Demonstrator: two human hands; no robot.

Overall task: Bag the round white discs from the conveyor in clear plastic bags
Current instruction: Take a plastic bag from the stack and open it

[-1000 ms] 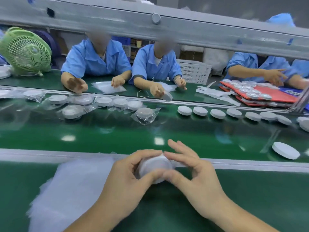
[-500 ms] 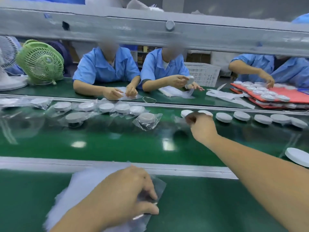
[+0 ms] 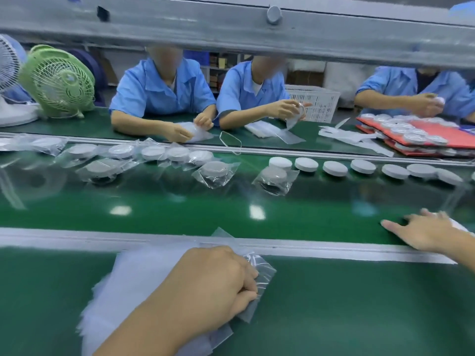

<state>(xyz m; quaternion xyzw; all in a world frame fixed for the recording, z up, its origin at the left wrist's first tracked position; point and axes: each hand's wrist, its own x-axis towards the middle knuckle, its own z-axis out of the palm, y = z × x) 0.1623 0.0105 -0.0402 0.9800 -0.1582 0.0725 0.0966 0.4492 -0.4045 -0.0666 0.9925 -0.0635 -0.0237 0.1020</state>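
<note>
Head view, the only one I have: at six o'clock my left hand (image 3: 213,281) presses down on a stack of clear plastic bags (image 3: 133,283) lying on the near green bench, fingers curled and pinching the corner of the top bag (image 3: 259,271) as if to peel it free. At three o'clock my right hand (image 3: 424,232) lies spread and flat over a round white disc (image 3: 460,228) on the conveyor belt (image 3: 180,201), only a white edge showing past the knuckles (whether the fingers have closed on it I cannot tell). Toward one o'clock a row of loose discs (image 3: 334,167) lines the belt's far side; toward eleven o'clock sit the bagged discs (image 3: 216,173), one more bagged piece (image 3: 276,179) resting just beside the first loose disc at twelve. Workers in blue shirts (image 3: 159,91) bag across the line, a green fan (image 3: 57,80) at ten o'clock. I judge the step in hand to be fetching a fresh disc and a fresh bag together. The next move calls for lifting the disc toward six o'clock while the left hand separates one bag and opens its mouth to receive it.
</note>
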